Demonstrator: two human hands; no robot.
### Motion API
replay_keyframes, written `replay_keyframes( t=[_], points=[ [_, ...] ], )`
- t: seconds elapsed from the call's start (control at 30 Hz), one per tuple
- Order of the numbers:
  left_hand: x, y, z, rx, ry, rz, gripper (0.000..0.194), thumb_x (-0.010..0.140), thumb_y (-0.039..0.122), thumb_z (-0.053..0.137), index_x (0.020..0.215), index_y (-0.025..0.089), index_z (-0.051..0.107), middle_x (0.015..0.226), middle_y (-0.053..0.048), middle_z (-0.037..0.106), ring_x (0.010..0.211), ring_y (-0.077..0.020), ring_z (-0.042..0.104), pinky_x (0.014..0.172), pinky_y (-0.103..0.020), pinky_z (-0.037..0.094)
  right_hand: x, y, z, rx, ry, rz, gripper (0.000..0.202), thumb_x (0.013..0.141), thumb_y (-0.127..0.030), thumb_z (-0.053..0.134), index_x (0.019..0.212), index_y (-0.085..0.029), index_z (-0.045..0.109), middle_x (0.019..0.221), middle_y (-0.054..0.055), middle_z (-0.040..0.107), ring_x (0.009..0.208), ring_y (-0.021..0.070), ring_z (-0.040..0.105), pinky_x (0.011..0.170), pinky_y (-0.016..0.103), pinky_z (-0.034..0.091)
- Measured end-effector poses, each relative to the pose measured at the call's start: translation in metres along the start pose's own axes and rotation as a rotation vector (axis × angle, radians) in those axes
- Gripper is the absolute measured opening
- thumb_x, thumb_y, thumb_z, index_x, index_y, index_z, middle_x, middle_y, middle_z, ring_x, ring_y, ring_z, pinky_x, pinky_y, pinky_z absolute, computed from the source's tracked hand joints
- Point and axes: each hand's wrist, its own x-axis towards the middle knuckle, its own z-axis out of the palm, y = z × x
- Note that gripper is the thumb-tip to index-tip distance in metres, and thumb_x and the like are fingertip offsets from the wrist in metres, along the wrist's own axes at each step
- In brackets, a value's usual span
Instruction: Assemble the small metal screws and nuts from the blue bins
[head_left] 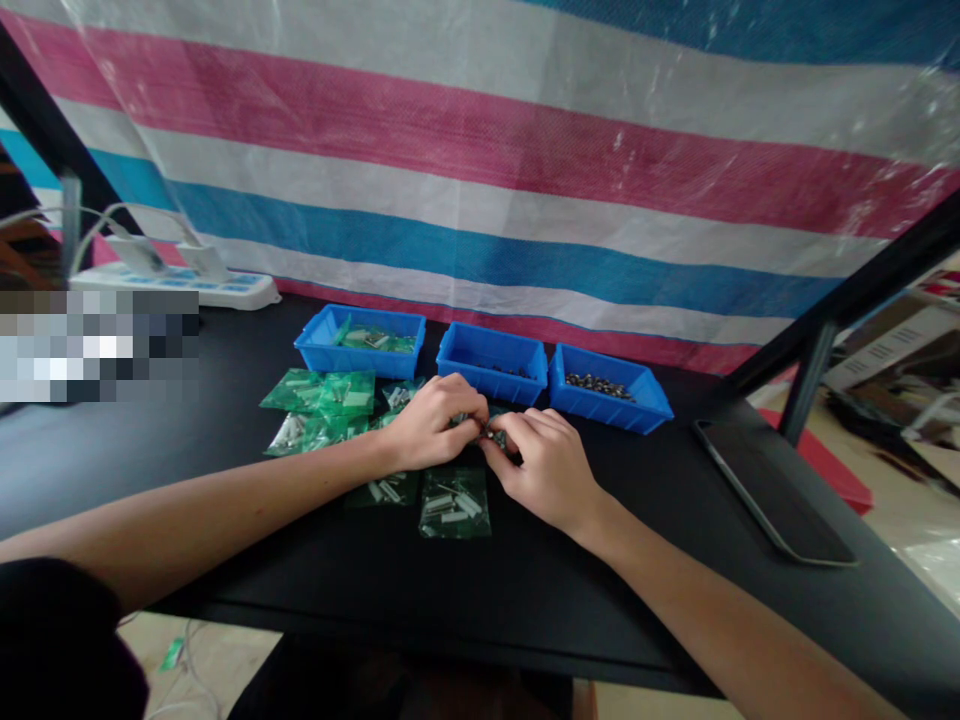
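My left hand (439, 425) and my right hand (551, 465) meet near the middle of the black table, fingertips closed in a pinch. Between them shows a bit of small, shiny, metallic-looking material; the fingers cover most of it, so its kind is unclear. Just below lies a small clear bag (454, 518) with white and metal pieces inside. Another such bag (386, 490) is partly under my left forearm. Green-tinted bags (319, 395) of similar parts are piled to the left of my left hand.
Behind my hands stand three blue bins in a row: a left bin (360, 362) with green bags, a middle bin (487, 382) with a few dark bits, and a right bin (607, 407) of small metal parts. A phone (772, 490) lies right; a power strip (240, 290) sits back left.
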Motion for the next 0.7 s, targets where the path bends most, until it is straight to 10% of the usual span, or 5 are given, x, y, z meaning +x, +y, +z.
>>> replay_keyframes(
  t=[0.7],
  points=[
    [0.0005,-0.0005,0.0014,-0.006,-0.054,-0.047,0.023,0.083,0.019,0.039,0.071,0.015,0.058,0.072,-0.003,0.062,0.075,-0.016,0.052,0.074,-0.028,0.038,0.0003,0.0023,0.0024,-0.067,0.061,0.061,0.009,0.079,-0.021,0.052,0.071,-0.017,0.057,0.056,0.0,0.056,0.054,0.0128,0.049,0.059,0.026,0.029]
  ],
)
